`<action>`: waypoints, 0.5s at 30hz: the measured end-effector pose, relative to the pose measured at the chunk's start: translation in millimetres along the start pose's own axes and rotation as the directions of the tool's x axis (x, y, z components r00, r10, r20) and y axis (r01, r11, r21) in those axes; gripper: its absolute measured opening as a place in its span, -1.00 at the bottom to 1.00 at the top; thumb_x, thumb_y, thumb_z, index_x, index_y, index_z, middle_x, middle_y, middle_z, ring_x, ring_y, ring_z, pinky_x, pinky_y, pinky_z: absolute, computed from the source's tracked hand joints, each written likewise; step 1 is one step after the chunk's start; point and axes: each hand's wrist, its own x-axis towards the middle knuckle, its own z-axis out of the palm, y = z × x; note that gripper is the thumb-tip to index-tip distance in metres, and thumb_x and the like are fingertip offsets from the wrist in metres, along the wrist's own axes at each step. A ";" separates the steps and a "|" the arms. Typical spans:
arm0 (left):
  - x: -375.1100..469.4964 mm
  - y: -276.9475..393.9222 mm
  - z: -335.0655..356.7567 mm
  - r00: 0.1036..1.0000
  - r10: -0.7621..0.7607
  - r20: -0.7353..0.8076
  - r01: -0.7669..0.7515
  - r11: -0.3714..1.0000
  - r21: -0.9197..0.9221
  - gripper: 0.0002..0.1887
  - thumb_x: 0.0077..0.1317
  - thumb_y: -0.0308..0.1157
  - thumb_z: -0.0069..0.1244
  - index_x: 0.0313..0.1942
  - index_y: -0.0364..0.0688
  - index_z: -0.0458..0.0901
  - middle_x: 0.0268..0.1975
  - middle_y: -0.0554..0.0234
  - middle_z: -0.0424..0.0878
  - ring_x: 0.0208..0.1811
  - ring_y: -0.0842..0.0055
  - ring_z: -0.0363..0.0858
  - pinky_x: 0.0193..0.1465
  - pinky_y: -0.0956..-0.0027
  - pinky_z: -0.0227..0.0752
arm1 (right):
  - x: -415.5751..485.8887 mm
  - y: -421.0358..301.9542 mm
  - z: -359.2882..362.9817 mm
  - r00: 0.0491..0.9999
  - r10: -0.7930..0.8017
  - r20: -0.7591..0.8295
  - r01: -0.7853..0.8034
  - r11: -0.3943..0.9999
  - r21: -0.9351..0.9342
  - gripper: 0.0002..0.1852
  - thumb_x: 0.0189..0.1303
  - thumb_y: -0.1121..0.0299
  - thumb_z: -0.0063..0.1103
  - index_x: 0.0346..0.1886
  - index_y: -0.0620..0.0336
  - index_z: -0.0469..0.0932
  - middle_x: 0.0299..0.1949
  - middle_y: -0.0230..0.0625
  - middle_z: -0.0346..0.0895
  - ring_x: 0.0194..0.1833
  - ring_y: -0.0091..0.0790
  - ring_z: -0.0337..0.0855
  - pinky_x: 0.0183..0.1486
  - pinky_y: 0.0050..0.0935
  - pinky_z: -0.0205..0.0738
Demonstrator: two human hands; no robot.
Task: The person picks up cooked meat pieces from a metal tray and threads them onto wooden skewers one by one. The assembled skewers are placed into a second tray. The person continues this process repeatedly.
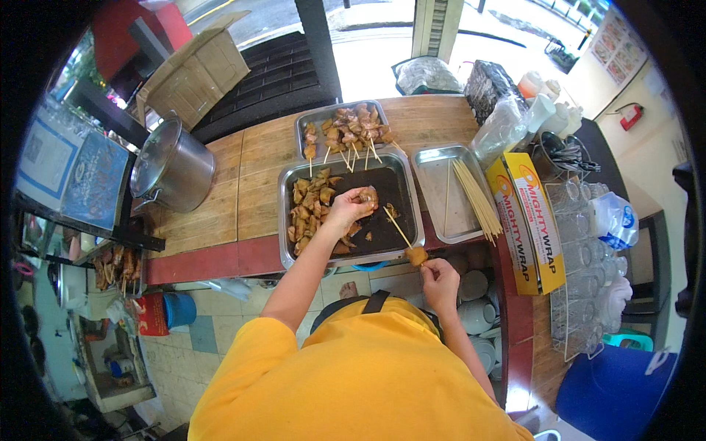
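Note:
My left hand [351, 208] holds a piece of marinated meat [367, 197] above a deep steel tray [287, 220]. Many brown meat chunks [311, 201] lie heaped in the tray's left half, with dark marinade and a few scraps at the right. In my right hand [441, 281] is a bamboo skewer [396, 226], gripped near its lower end; its tip slants up over the tray's right side. One chunk of meat [416, 256] is threaded on it, just above my fingers. Behind, a second steel tray [300, 124] carries several loaded skewers [353, 129].
At the right, a shallow steel tray [433, 193] holds bare bamboo skewers [477, 198]. Beyond it stand yellow cling wrap boxes [527, 226], a rack of glasses [576, 281] and a utensil container [557, 154]. A lidded steel pot [176, 165] sits at the counter's left. Bowls [477, 314] fill a shelf below.

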 end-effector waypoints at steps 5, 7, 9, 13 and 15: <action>-2.5 5.2 -9.1 0.985 -0.157 0.065 0.170 0.886 -0.431 -0.73 0.38 -0.35 0.02 0.01 -0.28 0.49 -0.03 0.12 0.64 0.02 0.33 0.65 0.12 0.24 0.59 | -4.7 -10.6 1.7 0.997 -0.074 0.012 0.074 0.997 0.016 -0.95 0.02 0.61 0.21 -0.41 0.31 0.57 -0.48 -0.13 0.52 -0.48 -0.18 0.57 -0.37 -0.36 0.45; -5.2 6.0 -8.6 0.988 -0.134 0.071 0.152 0.885 -0.440 -0.78 0.41 -0.36 -0.04 -0.03 -0.27 0.51 -0.06 0.13 0.65 -0.01 0.33 0.67 0.07 0.26 0.60 | -3.2 -14.4 2.2 0.995 -0.091 0.031 0.091 0.996 0.006 -0.95 0.02 0.62 0.19 -0.41 0.32 0.56 -0.49 -0.13 0.51 -0.48 -0.17 0.57 -0.38 -0.35 0.44; -7.9 7.7 -6.3 0.989 -0.125 0.074 0.145 0.878 -0.456 -0.81 0.43 -0.38 -0.08 -0.05 -0.27 0.52 -0.08 0.12 0.66 -0.03 0.33 0.67 0.04 0.27 0.61 | -2.0 -17.6 3.9 0.991 -0.134 0.012 0.134 0.991 0.012 -0.96 0.03 0.63 0.20 -0.41 0.33 0.57 -0.51 -0.20 0.49 -0.52 -0.35 0.51 -0.42 -0.44 0.39; -12.9 13.6 2.7 0.990 -0.129 0.063 0.143 0.852 -0.504 -0.82 0.44 -0.40 -0.11 -0.06 -0.29 0.51 -0.08 0.09 0.65 -0.03 0.31 0.67 0.05 0.23 0.62 | 0.5 -23.8 7.6 0.990 -0.142 0.009 0.142 0.990 0.020 -0.96 0.04 0.63 0.20 -0.41 0.34 0.57 -0.52 -0.22 0.50 -0.53 -0.43 0.49 -0.43 -0.48 0.36; -15.5 16.2 7.4 0.989 -0.140 0.040 0.140 0.844 -0.518 -0.81 0.44 -0.40 -0.12 -0.06 -0.31 0.51 -0.08 0.07 0.65 -0.03 0.30 0.67 0.05 0.21 0.62 | 0.1 -27.6 8.4 0.991 -0.134 0.014 0.134 0.991 0.007 -0.95 0.03 0.63 0.18 -0.41 0.33 0.56 -0.49 -0.17 0.50 -0.49 -0.24 0.54 -0.40 -0.38 0.41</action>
